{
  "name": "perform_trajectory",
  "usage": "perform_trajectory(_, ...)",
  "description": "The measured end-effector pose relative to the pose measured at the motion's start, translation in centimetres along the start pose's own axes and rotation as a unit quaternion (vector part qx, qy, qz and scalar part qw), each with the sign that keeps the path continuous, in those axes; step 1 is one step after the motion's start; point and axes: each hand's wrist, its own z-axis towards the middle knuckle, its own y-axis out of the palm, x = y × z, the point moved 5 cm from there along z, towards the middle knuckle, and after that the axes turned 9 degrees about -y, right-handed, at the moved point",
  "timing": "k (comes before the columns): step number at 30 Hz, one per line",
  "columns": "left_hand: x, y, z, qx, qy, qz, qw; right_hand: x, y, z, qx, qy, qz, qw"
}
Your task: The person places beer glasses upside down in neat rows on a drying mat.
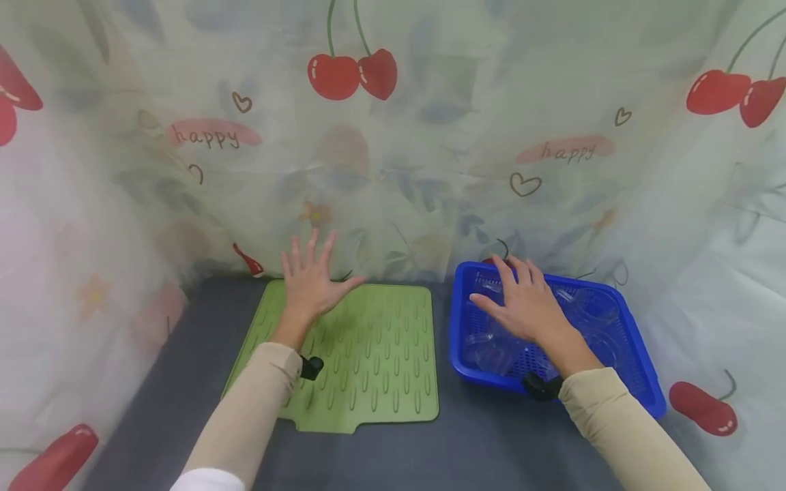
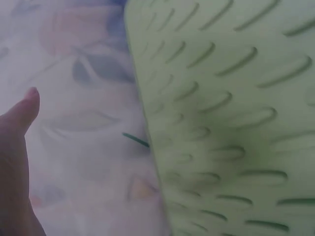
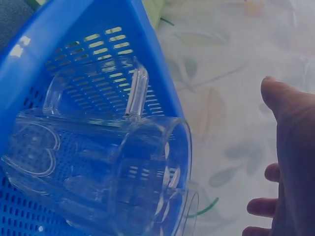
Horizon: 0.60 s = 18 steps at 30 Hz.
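My left hand (image 1: 310, 283) is held over the far left part of a green ridged mat (image 1: 381, 354), fingers spread and straight, holding nothing. In the left wrist view only its thumb side (image 2: 19, 123) shows, beside the mat. Over a blue plastic basket (image 1: 457, 341) is my right hand (image 1: 525, 303), its fingers extended and nothing gripped. Inside the basket lie several clear glass vessels; in the right wrist view one glass mug (image 3: 98, 167) with a handle lies on its side. The right thumb and some fingertips appear at that view's right edge, apart from the mug.
Mat and basket sit side by side on a dark grey table (image 1: 491, 450). A pale curtain (image 1: 417, 204) printed with cherries, hearts and leaves rises behind the table and along both sides. A black wrist camera (image 1: 312, 368) is on the left wrist, another (image 1: 540, 387) on the right.
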Motion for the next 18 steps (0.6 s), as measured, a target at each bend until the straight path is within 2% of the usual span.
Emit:
perform_trajectory(5, -2.2, 0.4, -0.1, -0.016, -0.017, -0.006, 0.9997, 0.6, 0.2, -1.1, 0.005, 0.000, -0.003, 1.000)
perform_trajectory(11, -4.9, 0.3, -0.2, -0.010, -0.034, -0.008, 0.9993, 1.2, 0.8, -1.9, 0.006, -0.001, 0.002, 1.000)
perform_trajectory(18, -6.5, 0.2, -0.2, -0.022, -0.043, -0.021, 0.9986, 1.4, 1.4, -3.2, 0.009, -0.015, 0.008, 1.000)
